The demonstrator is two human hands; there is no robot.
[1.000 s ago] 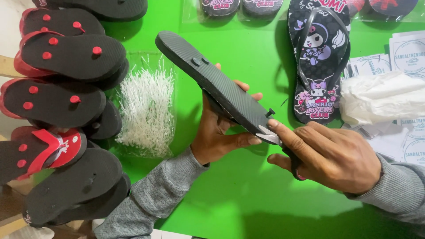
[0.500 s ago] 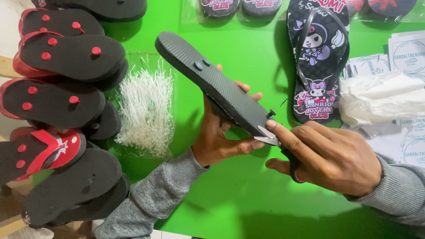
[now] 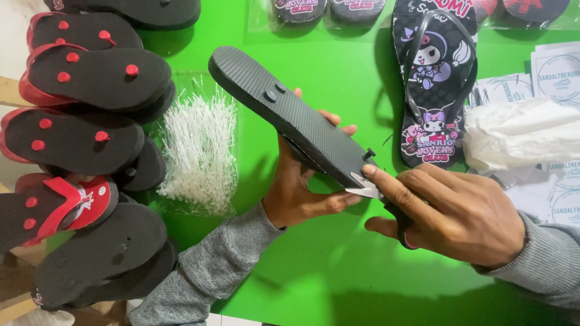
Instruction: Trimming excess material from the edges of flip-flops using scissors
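Head view: the left hand (image 3: 302, 193) is closed around a black sandal (image 3: 290, 115), held sole up above the green worktop (image 3: 314, 284). The sandal's long axis runs on a slant, from its far end at upper left down to its near end at lower right, where it meets the right hand (image 3: 453, 217). The left hand grips it from below, about the middle and nearer end, thumb on the near side and fingertips (image 3: 347, 128) showing past the far edge.

The right hand holds small scissors (image 3: 365, 187), its forefinger laid along them and the dark handle loop round a lower finger. The blades point left and touch the sandal's lower edge, just below a small black peg (image 3: 368, 154) that sticks out of the sole. Two more pegs (image 3: 275, 92) sit farther up the sole, well away from the blades. So the right hand is the nearer one to the peg, and the sandal lies up and to the left of it.

To the left lie a heap of white plastic ties (image 3: 199, 151) and stacked red-and-black sandals (image 3: 90, 78); a printed sandal (image 3: 432, 78) lies beyond the right hand.
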